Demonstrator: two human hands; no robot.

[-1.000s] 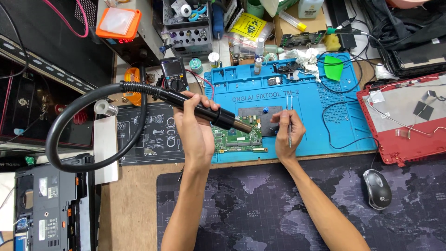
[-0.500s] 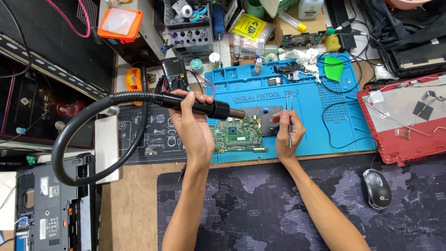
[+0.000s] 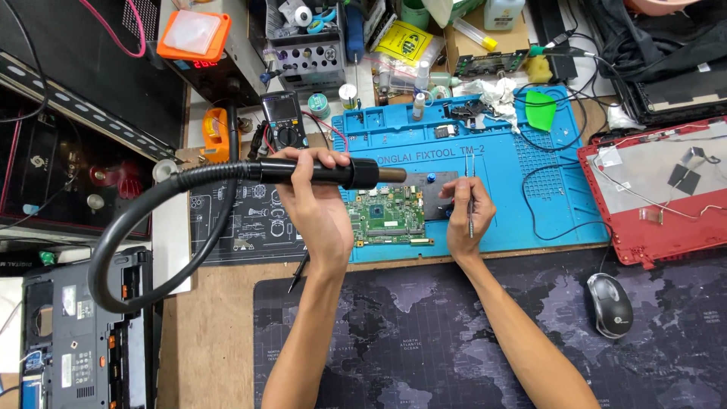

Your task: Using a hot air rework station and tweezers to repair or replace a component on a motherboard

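Observation:
My left hand grips the black handle of a hot-air wand with a thick black hose looping off to the left. The wand lies level, its metal nozzle pointing right above a green circuit board on the blue work mat. My right hand holds thin metal tweezers upright, resting on the mat just right of the board beside a grey metal plate.
A red laptop lid lies at the right, a black mouse on the dark map-printed desk mat. A multimeter, parts organiser, bottles and cables crowd the back. An opened laptop base sits lower left.
My left hand has lifted the wand and swung it from a downward tilt to level, its nozzle off the board. The right hand with the tweezers has stayed in place.

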